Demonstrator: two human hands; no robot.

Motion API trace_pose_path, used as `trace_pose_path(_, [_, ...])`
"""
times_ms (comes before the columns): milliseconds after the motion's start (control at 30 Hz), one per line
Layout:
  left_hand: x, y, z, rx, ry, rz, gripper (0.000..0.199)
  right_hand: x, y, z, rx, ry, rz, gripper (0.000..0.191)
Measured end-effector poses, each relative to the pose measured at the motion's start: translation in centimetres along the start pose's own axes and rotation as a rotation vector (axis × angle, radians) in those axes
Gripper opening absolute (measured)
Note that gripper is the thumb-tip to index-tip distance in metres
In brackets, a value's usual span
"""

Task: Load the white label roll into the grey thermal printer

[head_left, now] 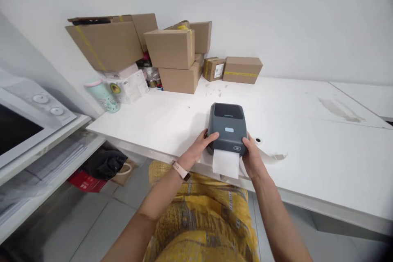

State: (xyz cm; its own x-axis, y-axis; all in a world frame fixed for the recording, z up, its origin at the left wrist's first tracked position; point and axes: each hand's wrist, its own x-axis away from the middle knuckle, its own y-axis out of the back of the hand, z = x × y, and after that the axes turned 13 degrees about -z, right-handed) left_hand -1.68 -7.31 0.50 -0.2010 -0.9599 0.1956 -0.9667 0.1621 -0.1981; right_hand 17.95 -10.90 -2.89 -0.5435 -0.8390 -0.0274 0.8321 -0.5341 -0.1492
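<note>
Got a dark grey, boxy plastic label printer (229, 120) just right of centre in the frame, by the front edge of a glossy white table (307, 147). Clasping its front sides with bare left hand (199, 147) and bare right hand (253, 155), half-curled, thumbs on top; can't tell about hidden fingers. Also spotted: white paper strip (225, 164) out front, brown cardboard boxes (170, 49) upper left.

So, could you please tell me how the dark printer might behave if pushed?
The printer would probably slide rather than tip, given its low, broad body. The paper sticking out of its near side looks thin and might bend.
</note>
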Motion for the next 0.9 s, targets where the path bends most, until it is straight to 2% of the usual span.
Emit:
trace_pose_path(167, [-1.6, 1.4, -2.8, -0.176, 0.171, 0.176, 0.075, -1.8, 2.6, 2.1, 0.173, -0.312, 0.272, 0.062])
trace_pose_path(233, [-2.1, 1.5, -3.2, -0.194, 0.185, 0.215, 0.073, -2.7, 3.5, 2.4, 0.243, -0.303, 0.364, 0.061])
trace_pose_path(300, [-2.4, 1.3, -2.8, -0.141, 0.139, 0.206, 0.074, -3.2, 4.0, 2.1, 0.244, -0.227, 0.397, 0.059])
trace_pose_path(433, [-2.5, 1.1, -1.3, -0.029, 0.035, 0.086, 0.08, -2.6, 3.8, 0.4, 0.179, -0.093, 0.273, 0.06])
trace_pose_path(567, [-2.6, 1.3, -1.2, -0.064, 0.044, 0.128, 0.081, -1.3, 3.4, -1.6, 0.158, -0.034, 0.213, 0.062])
trace_pose_path(667, [-1.5, 1.1, -0.3, 0.004, 0.024, 0.107, 0.082, -0.4, 2.6, -2.6, 0.177, 0.042, 0.065, 0.061])
trace_pose_path(733, [0.1, 0.9, 1.4, 0.065, 0.011, 0.043, 0.085, 0.3, 1.6, -2.4, 0.208, 0.156, -0.071, 0.061])
trace_pose_path(800, [2.4, 0.9, 3.6, 0.072, 0.02, -0.032, 0.09, 0.8, 0.7, -1.2, 0.261, 0.329, -0.149, 0.063])
trace_pose_path(867, [4.7, 1.0, 5.4, 0.019, 0.024, -0.164, 0.089, 0.8, 0.1, 0.4, 0.326, 0.506, -0.143, 0.06])
trace_pose_path(900, [5.6, 1.2, 6.0, 0.01, 0.054, -0.194, 0.083, 0.6, 0.0, 1.1, 0.353, 0.573, -0.104, 0.057])
